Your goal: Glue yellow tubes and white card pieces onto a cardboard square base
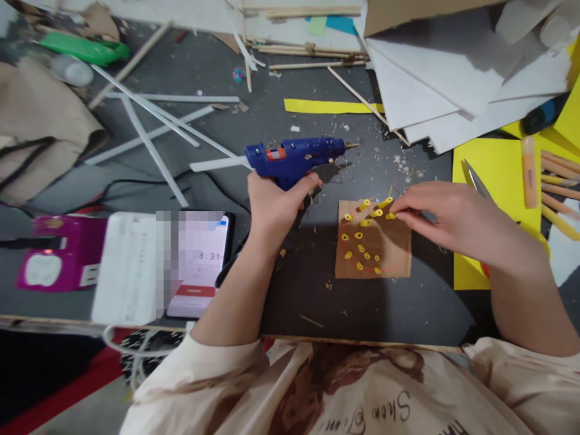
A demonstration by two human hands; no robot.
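Here the left hand partly hides the blue glue gun.

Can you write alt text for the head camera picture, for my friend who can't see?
A person's left hand grips a blue glue gun while the right hand has its fingertips at a small yellow piece on a brown cardboard square. More yellow pieces dot the square; whitish sticks lie leftward, yellow paper rightward.

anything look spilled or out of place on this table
Yes: pale scraps litter the table beyond the cardboard, near the glue gun, looking like loose debris. White sticks also lie crossed at odd angles.
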